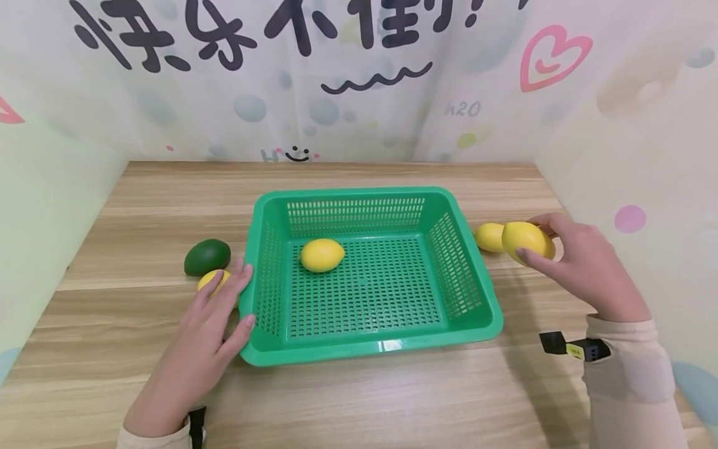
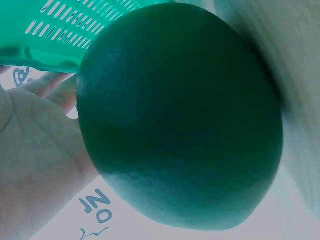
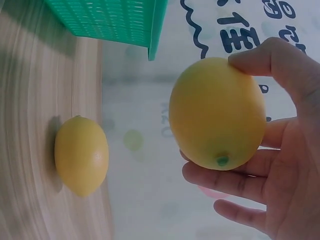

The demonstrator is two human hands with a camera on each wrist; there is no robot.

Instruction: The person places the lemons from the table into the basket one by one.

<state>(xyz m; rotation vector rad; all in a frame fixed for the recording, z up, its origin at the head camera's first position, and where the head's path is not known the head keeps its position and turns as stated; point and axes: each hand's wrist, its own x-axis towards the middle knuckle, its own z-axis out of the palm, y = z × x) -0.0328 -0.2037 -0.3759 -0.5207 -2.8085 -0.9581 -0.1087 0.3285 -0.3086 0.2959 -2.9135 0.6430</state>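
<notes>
Right now my right hand [image 1: 583, 262] has a yellow lemon [image 1: 524, 242] pinched between thumb and curled fingers, lifted off the table [image 1: 359, 386] just right of the green basket [image 1: 471, 337]. A second lemon [image 1: 489, 237] lies on the wood just beside it, on the left, near the basket's right wall. My left hand [image 1: 210, 324] lies flat with fingers straight, resting over a third lemon [image 1: 209, 279] at the basket's near left corner, thumb against the rim. A dark green lime [image 1: 207, 256] sits just beyond that one. One more lemon [image 1: 322, 255] lies inside the basket, toward its far left. I judge the held lemon light and firm, its skin smooth and a bit slippery, so gripping round its fat middle seems safest.
</notes>
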